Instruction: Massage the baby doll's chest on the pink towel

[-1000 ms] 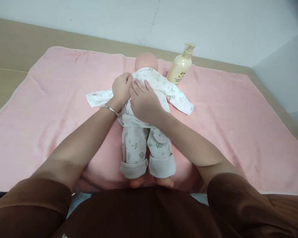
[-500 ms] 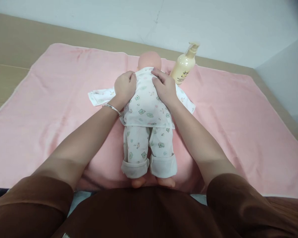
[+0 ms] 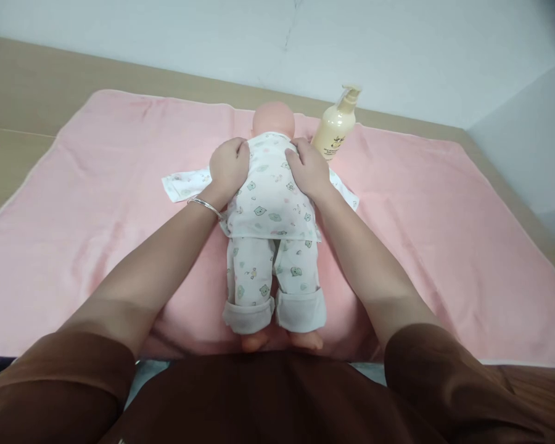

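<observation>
A baby doll lies face down, its bald head away from me and its feet near my body. It wears a white printed top and matching trousers with rolled-up cuffs. My left hand wraps round the doll's left-hand side in view, just below the shoulder, its fingers tucked beneath. On the opposite side my right hand grips the upper body, thumb on the back and fingers mostly hidden. The top's sleeves spread out flat to both sides.
A pale yellow pump bottle stands just beyond my right hand, near the doll's head. Beneath everything is a pink blanket on a wooden surface. A white wall rises at the back.
My right hand's fingers, which lay on the doll's upper back, have slid outward and down around its side. The left hand keeps its hold. The view has shifted slightly.
</observation>
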A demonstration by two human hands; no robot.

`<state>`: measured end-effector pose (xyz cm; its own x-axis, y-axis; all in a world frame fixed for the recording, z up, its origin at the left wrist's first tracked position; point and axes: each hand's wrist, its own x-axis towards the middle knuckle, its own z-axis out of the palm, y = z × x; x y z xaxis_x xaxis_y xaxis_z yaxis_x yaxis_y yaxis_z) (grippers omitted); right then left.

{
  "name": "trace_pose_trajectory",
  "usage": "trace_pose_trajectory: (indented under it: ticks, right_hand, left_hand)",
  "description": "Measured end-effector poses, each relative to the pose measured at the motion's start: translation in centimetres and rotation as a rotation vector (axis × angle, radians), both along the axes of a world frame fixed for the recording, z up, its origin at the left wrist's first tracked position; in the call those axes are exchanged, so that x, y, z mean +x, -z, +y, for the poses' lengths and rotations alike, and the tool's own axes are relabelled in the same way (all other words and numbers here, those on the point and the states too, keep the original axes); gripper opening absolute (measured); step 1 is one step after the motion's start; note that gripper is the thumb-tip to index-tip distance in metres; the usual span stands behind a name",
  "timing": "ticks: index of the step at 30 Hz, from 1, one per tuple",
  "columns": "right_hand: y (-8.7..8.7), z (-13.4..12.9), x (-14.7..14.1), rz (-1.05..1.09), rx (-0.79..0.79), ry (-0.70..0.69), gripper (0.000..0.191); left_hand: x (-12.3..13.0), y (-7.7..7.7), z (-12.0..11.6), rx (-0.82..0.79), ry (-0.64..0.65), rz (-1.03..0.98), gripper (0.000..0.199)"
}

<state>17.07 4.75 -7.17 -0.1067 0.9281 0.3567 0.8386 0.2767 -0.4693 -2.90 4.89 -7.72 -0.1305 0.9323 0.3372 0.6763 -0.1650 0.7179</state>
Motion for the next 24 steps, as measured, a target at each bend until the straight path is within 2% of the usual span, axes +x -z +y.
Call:
trace_pose_trajectory:
  ticks: [10,15,21,24]
  right_hand:
    - [1.0,1.0,1.0,0.224,-0.043,-0.057,0.049]
    - [0.1,0.2,0.7,0.188,-0.1,-0.034,0.048]
    - [-1.5,-1.0,-0.8,0.082,-0.189,0.024,0.056]
    - [-2.1,-1.6,-1.5,0.043,-0.209,0.032,0.06]
  left_hand:
    - [-0.3,0.5,0.7,0.033,-0.013,-0.011,0.031]
    - [-0.2,-0.2,0.4,-0.011,-0.003,0.018,0.032]
    - [-0.5,-1.2,0.5,-0.117,0.13,0.07,0.043]
    - [-0.6,-1.2,0.7,-0.127,0.146,0.082,0.044]
